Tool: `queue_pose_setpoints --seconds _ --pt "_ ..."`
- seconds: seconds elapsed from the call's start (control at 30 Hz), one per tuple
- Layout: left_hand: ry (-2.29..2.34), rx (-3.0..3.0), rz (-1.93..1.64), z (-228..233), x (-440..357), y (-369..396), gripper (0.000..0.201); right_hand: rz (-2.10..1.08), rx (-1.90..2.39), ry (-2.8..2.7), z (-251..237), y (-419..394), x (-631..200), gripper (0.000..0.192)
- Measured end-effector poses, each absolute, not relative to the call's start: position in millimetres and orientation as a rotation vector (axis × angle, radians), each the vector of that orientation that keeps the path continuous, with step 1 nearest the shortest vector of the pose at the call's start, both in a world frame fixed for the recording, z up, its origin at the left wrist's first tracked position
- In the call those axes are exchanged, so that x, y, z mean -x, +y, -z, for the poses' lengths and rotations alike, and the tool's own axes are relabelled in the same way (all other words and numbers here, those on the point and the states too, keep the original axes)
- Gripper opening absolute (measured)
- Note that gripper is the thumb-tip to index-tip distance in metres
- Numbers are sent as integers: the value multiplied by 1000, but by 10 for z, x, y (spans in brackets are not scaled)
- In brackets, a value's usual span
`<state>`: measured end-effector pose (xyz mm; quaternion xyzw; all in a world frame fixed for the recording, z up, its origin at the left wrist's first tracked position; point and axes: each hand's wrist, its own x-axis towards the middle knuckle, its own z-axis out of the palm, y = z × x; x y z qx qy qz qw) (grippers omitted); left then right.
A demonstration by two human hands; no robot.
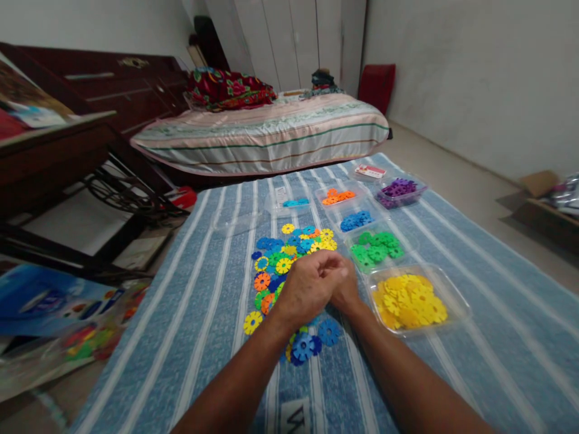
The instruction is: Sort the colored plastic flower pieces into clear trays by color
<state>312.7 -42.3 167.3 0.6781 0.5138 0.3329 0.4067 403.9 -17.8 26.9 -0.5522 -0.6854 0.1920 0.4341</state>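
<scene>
Clock: I am reading directions from the hands, with twelve pointing towards the bed [271, 144].
Left hand [310, 280]: it is curling inward, fingers bent, and covering part of the other hand.
Right hand [346, 286]: it is bending in to meet the left, wrist angled, mostly disappearing behind it.
Grip: both hands are looking closed, fingertips coming together, perhaps to manage something small; I cannot tell whether any piece is sitting between them.
Mixed discs [283, 265]: notched pieces in several colours are spreading from six through nine to eleven o'clock, some running under the hands, probably lying loose for easy picking.
Clear tubs: yellow pieces [409, 298] are filling one at three, green pieces [380, 247] one at two, blue pieces [356, 220] and purple pieces [398, 188] others towards one, orange pieces [337, 196] one at twelve, light-blue pieces [296, 202] one at eleven; single colours are seemingly being held apart, within arm's reach.
Transparent container [239, 224]: it is resting at ten, its edges blending into the striped cloth [181, 346].
Cut off: the forearms are leaving at the bottom edge, where printed lettering [296, 416] is also being cropped.
</scene>
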Motion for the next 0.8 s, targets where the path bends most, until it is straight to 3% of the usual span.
queue_pose_setpoints --seconds 0.33,0.57,0.8 --pt "1732 -1849 -451 -1394 -2356 -807 21 -366 1431 -1774 -264 -173 -4078 16" --pt "1934 -1997 182 -1335 -2341 -1081 23 -361 1406 -1782 -261 -169 -4103 18" --pt "1801 -1967 178 -1221 -2418 -1223 23 -367 1402 -1783 -247 -167 -4111 19"
